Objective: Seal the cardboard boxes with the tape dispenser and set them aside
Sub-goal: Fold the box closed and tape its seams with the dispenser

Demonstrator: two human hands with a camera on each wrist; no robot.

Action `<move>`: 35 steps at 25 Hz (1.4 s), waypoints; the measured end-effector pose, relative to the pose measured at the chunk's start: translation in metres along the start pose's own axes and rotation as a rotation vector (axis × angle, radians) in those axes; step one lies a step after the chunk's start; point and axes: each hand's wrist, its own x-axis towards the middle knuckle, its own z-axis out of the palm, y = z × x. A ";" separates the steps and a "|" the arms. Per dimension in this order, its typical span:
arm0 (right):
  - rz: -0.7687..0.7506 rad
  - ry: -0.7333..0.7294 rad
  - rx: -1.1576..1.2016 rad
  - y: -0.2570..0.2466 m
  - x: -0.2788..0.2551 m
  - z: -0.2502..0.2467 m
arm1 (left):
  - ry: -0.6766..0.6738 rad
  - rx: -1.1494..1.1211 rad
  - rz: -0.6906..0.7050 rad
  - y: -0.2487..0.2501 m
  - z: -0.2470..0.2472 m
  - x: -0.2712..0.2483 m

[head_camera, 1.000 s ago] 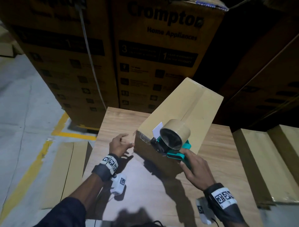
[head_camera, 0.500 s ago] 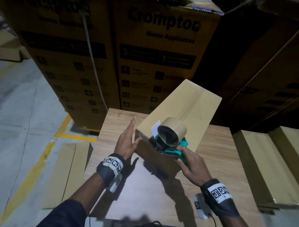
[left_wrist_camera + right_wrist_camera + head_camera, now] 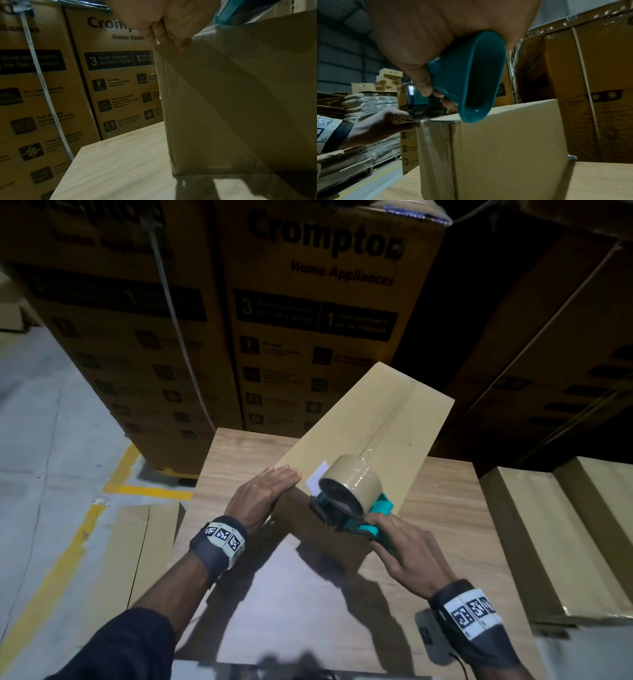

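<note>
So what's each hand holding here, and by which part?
The right hand grips the tape dispenser by its teal handle. The left hand holds nothing; it lies flat on the box top's near corner.

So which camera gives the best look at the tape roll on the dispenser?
The head view: the whole tape roll shows on the dispenser, at the near end of the box. The right wrist view shows only the handle and front; the left wrist view, a teal sliver.

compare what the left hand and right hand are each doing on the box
The left hand lies flat, fingers straight, on the box near corner; the right hand curls around the teal tape dispenser handle. Left touches cardboard directly; right reaches it only through the dispenser. Both wear tagged wristbands.
</note>
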 end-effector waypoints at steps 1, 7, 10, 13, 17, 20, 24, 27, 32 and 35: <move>0.018 0.003 0.004 0.004 -0.011 -0.004 | -0.007 -0.004 -0.008 0.001 0.000 0.000; 0.121 -0.019 0.009 0.021 -0.071 -0.026 | -0.031 0.008 -0.013 -0.001 0.001 -0.001; 0.168 -0.033 0.002 0.021 -0.081 -0.034 | -0.026 0.014 -0.013 -0.001 0.004 -0.001; 0.162 -0.054 -0.042 0.025 -0.078 -0.029 | -0.011 0.034 -0.012 0.000 0.007 -0.003; 0.194 -0.036 -0.022 0.034 -0.077 -0.020 | -0.006 0.085 -0.007 0.003 0.009 -0.005; 0.189 -0.054 -0.005 0.032 -0.074 -0.025 | -0.039 0.132 0.116 0.022 0.016 -0.006; 0.169 -0.056 0.015 0.036 -0.072 -0.024 | -0.149 0.047 0.176 0.056 0.034 -0.006; 0.174 -0.057 0.021 0.040 -0.074 -0.017 | -0.161 -0.049 0.263 0.093 0.043 0.003; 0.168 -0.026 0.034 0.035 -0.076 -0.018 | -0.099 -0.111 0.252 0.104 0.043 0.008; 0.180 -0.044 0.056 0.031 -0.079 -0.022 | -0.107 -0.095 0.261 0.099 0.046 0.009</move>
